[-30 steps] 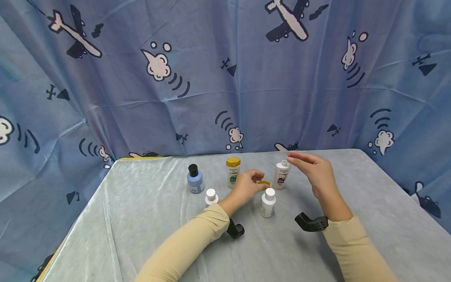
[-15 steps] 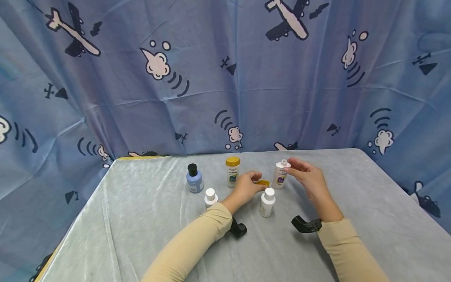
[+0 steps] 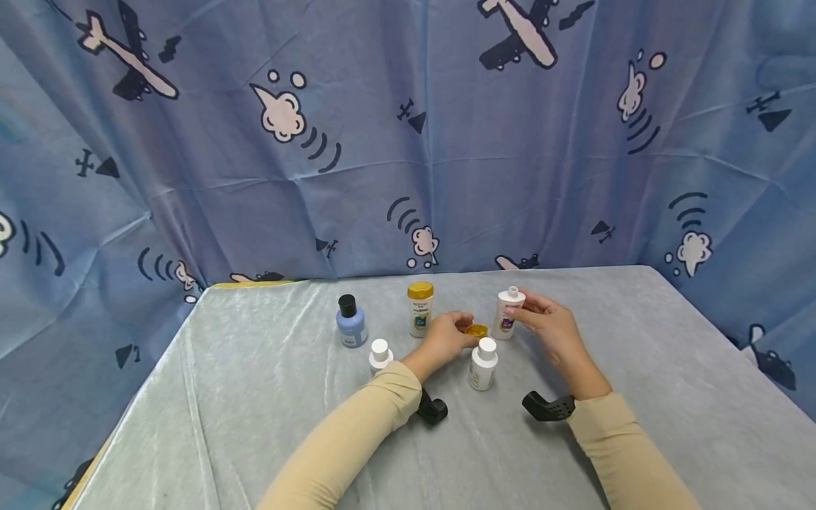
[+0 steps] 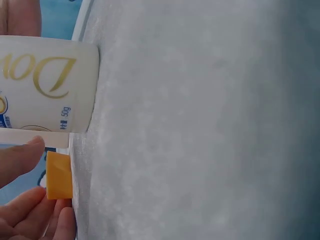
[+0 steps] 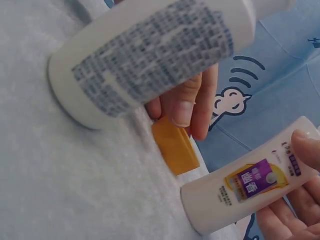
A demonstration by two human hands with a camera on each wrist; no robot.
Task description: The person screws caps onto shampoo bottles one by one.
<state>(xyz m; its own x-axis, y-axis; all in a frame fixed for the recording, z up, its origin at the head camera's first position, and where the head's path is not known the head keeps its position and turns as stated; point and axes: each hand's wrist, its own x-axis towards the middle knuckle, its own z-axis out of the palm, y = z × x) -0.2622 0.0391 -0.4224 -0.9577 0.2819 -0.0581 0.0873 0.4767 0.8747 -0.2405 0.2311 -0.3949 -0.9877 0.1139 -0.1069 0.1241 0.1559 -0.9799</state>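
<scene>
My right hand (image 3: 553,327) grips a small white bottle with a purple label (image 3: 503,325), thumb on its front and fingers behind. The bottle's narrow neck is uncovered and it stands upright at the table's far side. Just left of it, a yellow cap (image 3: 476,331) rests on the cloth. My left hand (image 3: 443,336) is at this cap, fingertips at one side; in the left wrist view the thumb (image 4: 25,155) stands apart from it. A white-capped bottle (image 3: 483,366) stands nearer the front, its gold lettering visible in the left wrist view.
A clear-white bottle with a yellow lid (image 3: 420,312) stands behind my left hand. Further left is a blue bottle with a black cap (image 3: 351,324). Another white-capped bottle (image 3: 380,353) is partly hidden by my left forearm. A blue patterned curtain (image 3: 382,142) hangs beyond the cloth-covered table (image 3: 255,397).
My right hand has come down and left from above the purple-labelled bottle and now grips it. My left hand has shifted slightly, showing more of the yellow cap.
</scene>
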